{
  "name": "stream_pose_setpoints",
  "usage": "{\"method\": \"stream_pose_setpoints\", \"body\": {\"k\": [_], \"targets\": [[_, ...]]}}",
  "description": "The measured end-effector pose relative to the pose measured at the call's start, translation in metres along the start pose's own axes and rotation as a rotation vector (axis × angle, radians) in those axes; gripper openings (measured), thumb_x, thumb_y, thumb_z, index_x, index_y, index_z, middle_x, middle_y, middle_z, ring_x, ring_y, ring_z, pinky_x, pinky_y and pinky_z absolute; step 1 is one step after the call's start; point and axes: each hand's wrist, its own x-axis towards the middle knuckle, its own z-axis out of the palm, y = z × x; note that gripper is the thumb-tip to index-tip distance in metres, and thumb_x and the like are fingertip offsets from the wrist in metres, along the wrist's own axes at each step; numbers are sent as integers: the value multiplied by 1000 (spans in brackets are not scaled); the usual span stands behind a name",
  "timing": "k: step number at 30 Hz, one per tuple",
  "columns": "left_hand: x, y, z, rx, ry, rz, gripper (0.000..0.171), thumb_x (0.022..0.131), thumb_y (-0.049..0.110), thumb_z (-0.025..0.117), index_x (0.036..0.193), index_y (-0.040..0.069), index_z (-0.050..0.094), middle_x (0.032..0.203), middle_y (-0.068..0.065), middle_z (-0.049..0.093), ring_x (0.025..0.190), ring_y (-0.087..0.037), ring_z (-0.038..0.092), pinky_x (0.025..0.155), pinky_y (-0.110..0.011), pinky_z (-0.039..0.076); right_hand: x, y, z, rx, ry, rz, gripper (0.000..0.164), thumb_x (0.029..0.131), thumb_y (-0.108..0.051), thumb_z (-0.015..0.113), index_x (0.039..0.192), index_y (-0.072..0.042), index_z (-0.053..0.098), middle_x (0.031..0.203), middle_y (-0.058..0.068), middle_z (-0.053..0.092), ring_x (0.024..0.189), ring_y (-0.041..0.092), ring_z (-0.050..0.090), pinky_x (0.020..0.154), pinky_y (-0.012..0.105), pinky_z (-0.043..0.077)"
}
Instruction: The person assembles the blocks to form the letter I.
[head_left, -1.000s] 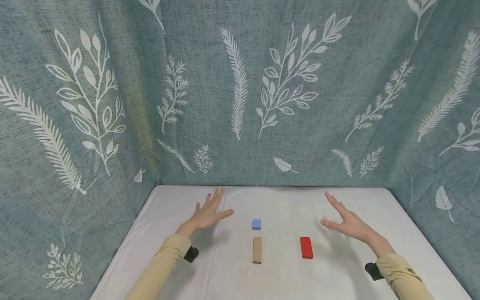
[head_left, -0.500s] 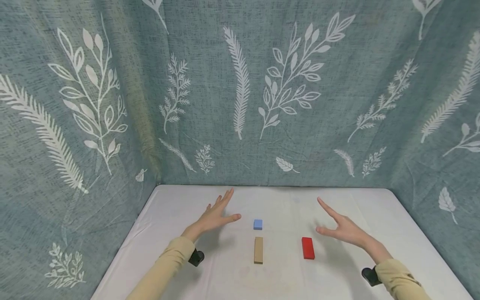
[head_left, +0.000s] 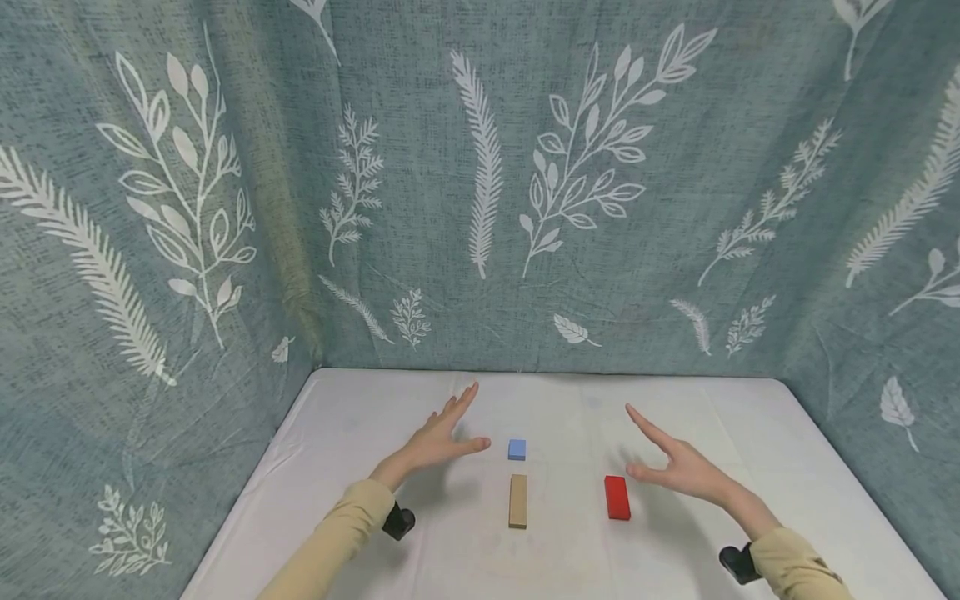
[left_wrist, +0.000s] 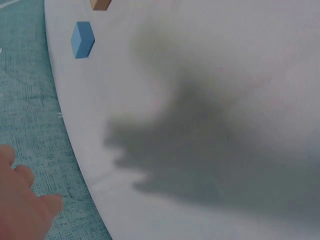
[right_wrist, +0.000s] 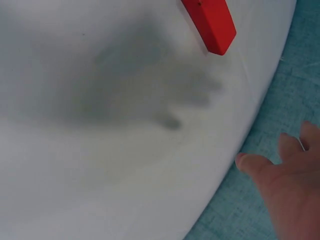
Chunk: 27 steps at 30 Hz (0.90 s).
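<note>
Three blocks lie on a white-covered table. In the head view a small blue block [head_left: 517, 450] sits just beyond a long tan wooden block [head_left: 518, 502], and a red block [head_left: 617, 498] lies to their right. My left hand [head_left: 433, 440] hovers left of the blue block, fingers extended and thumb apart, touching nothing. Above the table and beyond the red block's right side floats my right hand [head_left: 686, 468], its fingers also straight and holding nothing. The left wrist view shows the blue block [left_wrist: 82, 40] and a corner of the tan one; the right wrist view shows the red block [right_wrist: 214, 25].
The table [head_left: 450, 567] ends at a far edge against a teal curtain [head_left: 420, 250] with white leaf prints, which also hangs at both sides. A small black wrist camera [head_left: 399, 522] is strapped at the left sleeve, another black camera [head_left: 739, 564] at the right.
Both hands have moved inward: the left to the right, toward the blue block, and the right to the left and slightly nearer, toward the red block. The blocks stay where they were.
</note>
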Motion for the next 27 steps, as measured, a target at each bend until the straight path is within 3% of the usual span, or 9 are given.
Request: {"method": "stream_pose_setpoints", "body": {"k": [9,14,19,27], "targets": [[-4,8,11,-65,-52,58,94,85,50,64,154,21,7,161,-6,10,147,-38,7,117,-67,9,-3,-3,9,18,-6,-62,86,86,-38,68,153,-27,14,157,15,21,140,44,25,102,65,39],[-7,9,20,-115,-91,70,93,83,50,66,153,27,10,160,-5,13,146,-37,12,116,-63,21,-4,-4,14,76,-34,-66,86,87,-34,68,153,-26,13,157,17,22,141,43,23,101,70,36],[-9,8,28,-133,-140,105,91,83,48,67,153,29,12,160,-4,15,145,-33,19,117,-57,25,-6,-4,18,131,-63,-79,85,89,-26,66,153,-22,11,155,22,22,141,45,22,102,73,32],[-10,8,42,-104,-186,128,86,83,39,72,151,16,25,156,-10,28,142,-34,28,115,-55,30,-8,0,24,163,-85,-39,85,89,-26,66,153,-19,11,155,23,22,140,47,23,108,67,30]]}}
